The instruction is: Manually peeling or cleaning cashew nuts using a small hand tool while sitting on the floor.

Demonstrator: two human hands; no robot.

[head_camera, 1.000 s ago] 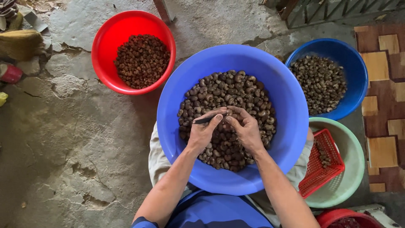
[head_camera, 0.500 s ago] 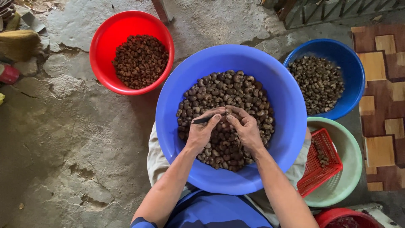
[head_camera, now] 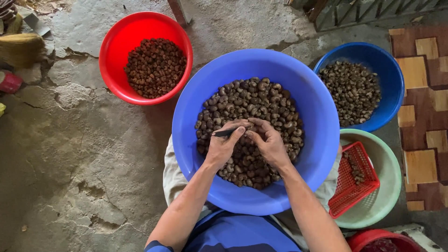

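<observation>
A big blue basin (head_camera: pixel 322 140) rests on my lap, holding a heap of dark brown nuts (head_camera: pixel 252 102). Both hands meet over the heap. My left hand (head_camera: pixel 223 145) grips a thin dark tool (head_camera: pixel 224 133) whose tip points left. My right hand (head_camera: pixel 267 142) pinches a single nut at its fingertips, right against the left thumb. The nut itself is mostly hidden by my fingers.
A red bowl (head_camera: pixel 112 51) with reddish-brown nuts stands at the upper left on cracked concrete. A dark blue bowl (head_camera: pixel 396 93) of grey nuts sits at the right. Below it a pale green basin (head_camera: pixel 392 186) holds a red mesh basket (head_camera: pixel 354 189). A patterned mat (head_camera: pixel 424 116) lies far right.
My right hand has shifted slightly down and left, its fingers curling tighter toward the left thumb. The left hand and the tool have stayed put.
</observation>
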